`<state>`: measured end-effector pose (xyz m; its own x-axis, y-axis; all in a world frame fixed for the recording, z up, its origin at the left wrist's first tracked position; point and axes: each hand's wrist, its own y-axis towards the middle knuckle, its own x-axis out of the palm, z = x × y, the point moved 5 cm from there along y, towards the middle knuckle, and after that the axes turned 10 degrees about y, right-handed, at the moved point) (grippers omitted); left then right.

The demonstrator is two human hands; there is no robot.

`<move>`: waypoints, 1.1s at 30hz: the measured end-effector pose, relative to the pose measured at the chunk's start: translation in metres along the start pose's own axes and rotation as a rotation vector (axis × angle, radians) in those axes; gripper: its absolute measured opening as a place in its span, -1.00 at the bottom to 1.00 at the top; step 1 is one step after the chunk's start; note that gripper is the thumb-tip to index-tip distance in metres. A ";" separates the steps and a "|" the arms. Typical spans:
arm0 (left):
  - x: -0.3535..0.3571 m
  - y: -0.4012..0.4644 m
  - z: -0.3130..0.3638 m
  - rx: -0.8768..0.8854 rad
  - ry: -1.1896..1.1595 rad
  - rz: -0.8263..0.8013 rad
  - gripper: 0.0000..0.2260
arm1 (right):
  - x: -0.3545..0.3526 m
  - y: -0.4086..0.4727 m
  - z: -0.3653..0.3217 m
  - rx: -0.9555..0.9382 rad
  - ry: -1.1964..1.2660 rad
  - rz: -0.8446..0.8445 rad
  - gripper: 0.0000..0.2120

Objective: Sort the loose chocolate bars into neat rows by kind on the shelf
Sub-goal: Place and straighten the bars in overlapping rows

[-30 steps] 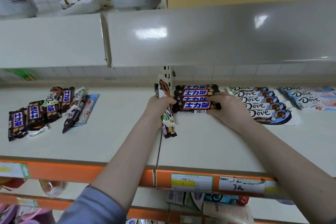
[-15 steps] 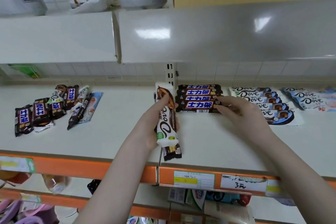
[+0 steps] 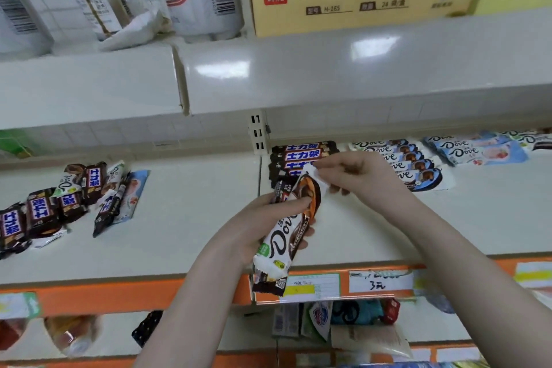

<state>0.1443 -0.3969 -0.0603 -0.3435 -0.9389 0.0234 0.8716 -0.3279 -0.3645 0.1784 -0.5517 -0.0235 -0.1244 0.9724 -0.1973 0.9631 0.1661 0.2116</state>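
Now pinching the top seal of the white Dove bar (image 3: 294, 218) with right hand (image 3: 355, 173), left hand (image 3: 263, 227) wrapped round it and a dark bar behind, above the shelf (image 3: 191, 218). Best drawn straight out, then laid square on the Dove row (image 3: 412, 164).

Glossy plastic Dove wrapper (image 3: 285, 236); smooth, shiny shelf (image 3: 185, 236).
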 end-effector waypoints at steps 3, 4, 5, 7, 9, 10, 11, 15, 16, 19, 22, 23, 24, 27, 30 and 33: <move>0.007 -0.001 -0.001 -0.002 0.042 -0.058 -0.87 | -0.006 -0.009 0.001 0.008 -0.001 0.036 -0.94; 0.010 -0.001 -0.001 0.001 0.059 -0.082 -0.87 | -0.009 -0.013 0.003 0.012 0.001 0.065 -0.94; 0.013 0.000 -0.001 0.002 0.069 -0.101 -0.87 | -0.014 -0.017 0.006 0.017 0.006 0.104 -0.93; 0.019 0.003 0.000 -0.004 0.059 -0.130 -0.83 | -0.029 -0.027 0.013 0.024 0.029 0.196 -0.87; 0.027 0.008 0.001 -0.006 0.023 -0.123 -0.77 | -0.050 -0.037 0.024 0.040 0.084 0.281 -0.84; 0.031 0.010 0.001 -0.006 0.009 -0.094 -0.76 | -0.062 -0.043 0.029 0.052 0.106 0.316 -0.83; 0.036 0.013 0.002 -0.001 -0.004 -0.052 -0.75 | -0.075 -0.048 0.035 0.060 0.118 0.342 -0.83; 0.071 0.027 0.009 0.069 -0.056 0.125 -0.74 | -0.128 -0.071 0.047 0.053 0.128 0.343 -0.87; 0.085 0.031 0.012 0.090 -0.070 0.157 -0.74 | -0.143 -0.077 0.049 0.056 0.130 0.338 -0.87; 0.138 0.046 0.021 0.131 -0.119 0.199 -0.75 | -0.194 -0.090 0.059 0.054 0.073 0.316 -0.90; 0.202 0.065 0.028 0.133 -0.125 0.190 -0.74 | -0.251 -0.103 0.065 0.011 -0.034 0.285 -0.81; 0.220 0.071 0.030 0.125 -0.127 0.192 -0.75 | -0.267 -0.107 0.063 -0.019 -0.066 0.256 -0.76; 0.237 0.077 0.031 0.119 -0.128 0.193 -0.75 | -0.281 -0.110 0.061 -0.058 -0.100 0.224 -0.73; 0.276 0.092 0.034 0.097 -0.135 0.191 -0.77 | -0.311 -0.118 0.056 -0.183 -0.333 0.103 -0.71; 0.304 0.100 0.035 0.078 -0.152 0.196 -0.77 | -0.330 -0.121 0.059 -0.296 -0.577 0.032 -0.55; 0.323 0.105 0.038 0.075 -0.167 0.199 -0.84 | -0.344 -0.122 0.061 -0.384 -0.693 -0.010 -0.52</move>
<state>0.1376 -0.7386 -0.0559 -0.1060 -0.9878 0.1140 0.9419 -0.1365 -0.3070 0.1181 -0.9170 -0.0400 0.1657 0.6684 -0.7251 0.7975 0.3417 0.4972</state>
